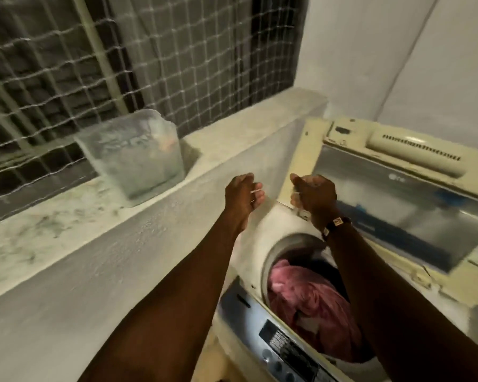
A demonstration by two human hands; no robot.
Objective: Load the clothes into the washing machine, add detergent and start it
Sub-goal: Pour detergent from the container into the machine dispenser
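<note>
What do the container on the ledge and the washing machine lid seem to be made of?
Container: likely translucent plastic with a frosted finish; blurred contents show through its walls. Washing machine lid: a glossy see-through panel, glass or clear plastic, showing reflections, in a yellowed cream plastic frame.

A pale concrete ledge (pixel 66 216) runs from 8 o'clock up toward 1 o'clock below the netted window grille (pixel 66 64). A translucent plastic container (pixel 134 155) stands directly on it at about 10 o'clock, close against the netting, its contents too blurred to tell
</note>
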